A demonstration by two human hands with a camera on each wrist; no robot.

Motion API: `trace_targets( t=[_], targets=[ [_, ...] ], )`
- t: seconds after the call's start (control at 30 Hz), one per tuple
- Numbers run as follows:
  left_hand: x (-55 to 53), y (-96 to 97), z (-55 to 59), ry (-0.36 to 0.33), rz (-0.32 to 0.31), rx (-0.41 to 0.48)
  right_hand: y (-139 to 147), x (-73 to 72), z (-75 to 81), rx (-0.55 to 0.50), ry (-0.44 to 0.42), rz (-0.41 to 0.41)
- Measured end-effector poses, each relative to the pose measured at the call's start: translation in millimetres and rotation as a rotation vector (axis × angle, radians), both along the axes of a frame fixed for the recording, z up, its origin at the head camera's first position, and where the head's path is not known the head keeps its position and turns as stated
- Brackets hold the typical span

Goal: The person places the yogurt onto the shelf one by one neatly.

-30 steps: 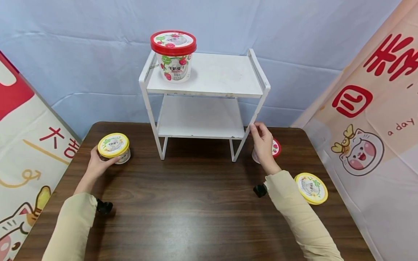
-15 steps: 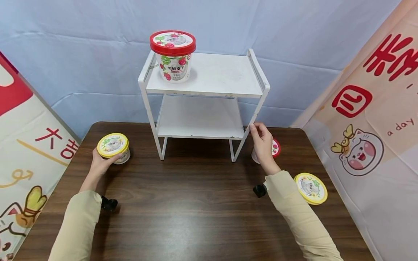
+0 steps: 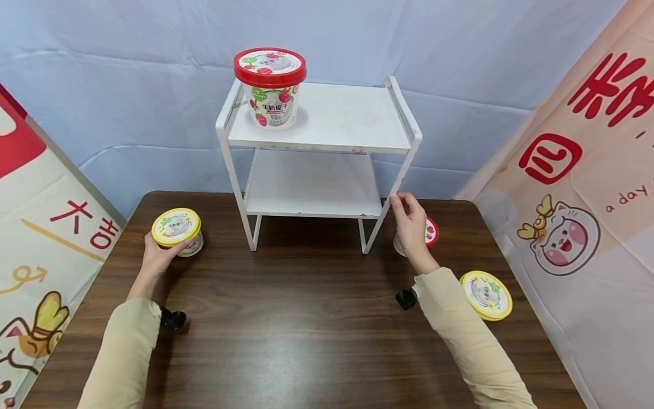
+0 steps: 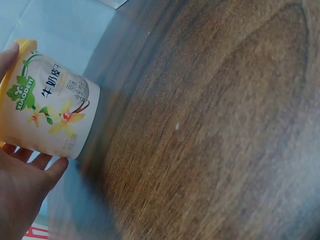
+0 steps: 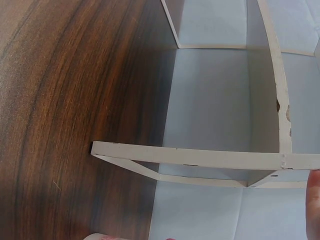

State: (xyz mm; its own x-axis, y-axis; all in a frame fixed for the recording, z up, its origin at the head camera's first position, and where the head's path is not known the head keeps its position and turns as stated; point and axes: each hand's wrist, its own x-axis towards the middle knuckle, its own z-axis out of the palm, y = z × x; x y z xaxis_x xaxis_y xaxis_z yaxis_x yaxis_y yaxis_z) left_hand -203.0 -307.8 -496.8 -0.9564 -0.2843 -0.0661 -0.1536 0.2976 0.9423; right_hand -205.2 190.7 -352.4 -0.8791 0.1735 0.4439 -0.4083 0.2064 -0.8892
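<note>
My left hand (image 3: pixel 155 257) grips a paper tub with a yellow lid (image 3: pixel 177 227) at the table's left. In the left wrist view the tub's printed side (image 4: pixel 52 107) shows yellow flowers, with fingers below it and a fingertip at the lid. My right hand (image 3: pixel 410 226) pinches the right front leg of a white two-tier shelf rack (image 3: pixel 352 116), level with the lower shelf. From the right wrist, only a fingertip (image 5: pixel 313 202) shows, against the white frame (image 5: pixel 190 156). On the rack's top left stands a strawberry-print tub with a red lid (image 3: pixel 271 96).
Behind my right hand, partly hidden, is a smaller red-lidded tub (image 3: pixel 432 232). Another yellow-lidded tub (image 3: pixel 487 295) stands beside my right sleeve. The brown wooden table (image 3: pixel 286 318) backs onto a blue cloth (image 3: pixel 153 113), with printed banners (image 3: pixel 567 187) at the sides.
My left forearm has swung slightly to the right, while the hand stays on the yellow-lidded tub. The view has shifted a little. My right hand stays at the rack's leg.
</note>
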Motion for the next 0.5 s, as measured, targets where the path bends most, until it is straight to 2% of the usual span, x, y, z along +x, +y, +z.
trace_targets(
  t=[0.5],
  targets=[
    [4.3, -0.5, 2.5, -0.022, 0.012, -0.015, 0.1, 0.3, 0.4, 0.008, -0.008, 0.004]
  ],
)
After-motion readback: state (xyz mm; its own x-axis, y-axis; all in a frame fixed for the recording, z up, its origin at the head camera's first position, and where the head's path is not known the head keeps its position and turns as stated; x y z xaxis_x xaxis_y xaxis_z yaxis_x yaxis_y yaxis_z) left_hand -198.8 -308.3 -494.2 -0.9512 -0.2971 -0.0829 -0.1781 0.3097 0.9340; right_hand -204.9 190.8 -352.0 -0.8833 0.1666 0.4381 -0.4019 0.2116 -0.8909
